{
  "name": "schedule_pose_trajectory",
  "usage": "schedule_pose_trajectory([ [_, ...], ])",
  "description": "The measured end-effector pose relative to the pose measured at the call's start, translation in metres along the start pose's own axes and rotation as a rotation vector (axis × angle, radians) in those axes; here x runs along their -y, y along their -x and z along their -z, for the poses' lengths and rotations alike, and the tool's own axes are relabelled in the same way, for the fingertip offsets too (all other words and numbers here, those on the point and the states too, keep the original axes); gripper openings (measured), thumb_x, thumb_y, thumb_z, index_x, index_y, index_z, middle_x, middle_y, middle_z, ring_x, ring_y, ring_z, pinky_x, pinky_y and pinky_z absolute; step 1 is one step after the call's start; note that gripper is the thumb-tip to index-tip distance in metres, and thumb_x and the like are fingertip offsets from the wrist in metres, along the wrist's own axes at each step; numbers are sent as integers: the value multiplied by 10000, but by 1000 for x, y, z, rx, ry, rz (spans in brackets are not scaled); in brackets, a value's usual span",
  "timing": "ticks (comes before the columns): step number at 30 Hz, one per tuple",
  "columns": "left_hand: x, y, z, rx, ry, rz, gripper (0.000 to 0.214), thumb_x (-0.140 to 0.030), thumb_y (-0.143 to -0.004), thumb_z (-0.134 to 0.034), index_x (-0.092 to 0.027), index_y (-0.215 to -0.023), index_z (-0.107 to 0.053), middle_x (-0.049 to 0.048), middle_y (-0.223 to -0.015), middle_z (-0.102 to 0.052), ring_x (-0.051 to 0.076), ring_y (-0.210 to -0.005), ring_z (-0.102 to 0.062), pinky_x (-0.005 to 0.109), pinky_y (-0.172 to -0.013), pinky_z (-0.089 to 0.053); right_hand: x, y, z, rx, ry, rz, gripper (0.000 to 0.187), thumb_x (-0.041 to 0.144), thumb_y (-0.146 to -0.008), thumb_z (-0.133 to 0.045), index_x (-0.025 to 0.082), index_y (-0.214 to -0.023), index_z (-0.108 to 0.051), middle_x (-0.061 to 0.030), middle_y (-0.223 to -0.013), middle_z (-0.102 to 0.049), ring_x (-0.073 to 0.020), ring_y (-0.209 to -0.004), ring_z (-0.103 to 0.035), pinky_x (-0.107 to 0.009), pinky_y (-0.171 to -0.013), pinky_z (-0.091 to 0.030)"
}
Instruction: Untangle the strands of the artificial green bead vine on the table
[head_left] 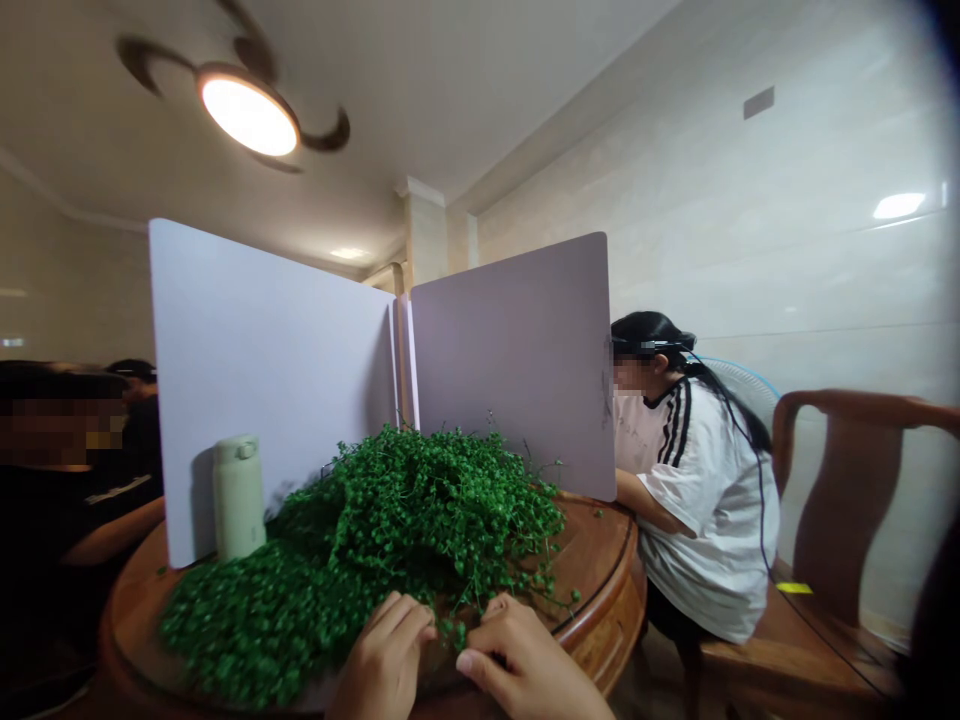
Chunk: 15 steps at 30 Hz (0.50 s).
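Pale green insulated bottle stands upright before a white rectangular divider panel, left of frame. Brown wooden armchair stands at right, beside a seated person in a white T-shirt.

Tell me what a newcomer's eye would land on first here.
A big heap of bright green beaded foliage dominates the round wooden table, right in front of the person's left hand and right hand. Behind it stand two pale divider panels, and a glowing ceiling lamp shines overhead.

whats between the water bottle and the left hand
In the head view, a heap of green beaded foliage lies between the water bottle and the left hand.
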<state>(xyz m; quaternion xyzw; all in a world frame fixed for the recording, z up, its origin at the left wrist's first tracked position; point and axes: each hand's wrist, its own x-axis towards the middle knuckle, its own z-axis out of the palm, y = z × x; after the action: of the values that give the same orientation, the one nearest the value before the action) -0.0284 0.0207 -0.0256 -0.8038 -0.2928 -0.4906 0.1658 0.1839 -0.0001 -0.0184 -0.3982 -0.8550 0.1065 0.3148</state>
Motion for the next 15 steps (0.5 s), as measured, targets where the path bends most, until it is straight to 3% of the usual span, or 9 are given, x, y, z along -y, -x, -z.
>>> schedule_pose_trajectory([
  [4, 2, -2, 4, -107, 34, -62, 360, -110, -1026, -376, -218, -746, -574, -11, -662, -587, 142, -635, -561, 220, -607, -454, -3, -1, -1, 20, -27, 54, 599, 611, -1036, -361, 173, -631, -418, 12, -602, -411, -140, -696, -357, -293, -766, -284],
  [15, 1, -5, 12, -7, 226, -60, 407, -271, -1072, -400, -196, -686, -503, -3, -621, -532, 123, -618, -551, 194, -561, -433, -14, -2, 3, 57, -211, 221, 650, 657, -1043, -330, 175, -607, -355, 50, -553, -325, -103, -582, -299, -271, -773, -330],
])
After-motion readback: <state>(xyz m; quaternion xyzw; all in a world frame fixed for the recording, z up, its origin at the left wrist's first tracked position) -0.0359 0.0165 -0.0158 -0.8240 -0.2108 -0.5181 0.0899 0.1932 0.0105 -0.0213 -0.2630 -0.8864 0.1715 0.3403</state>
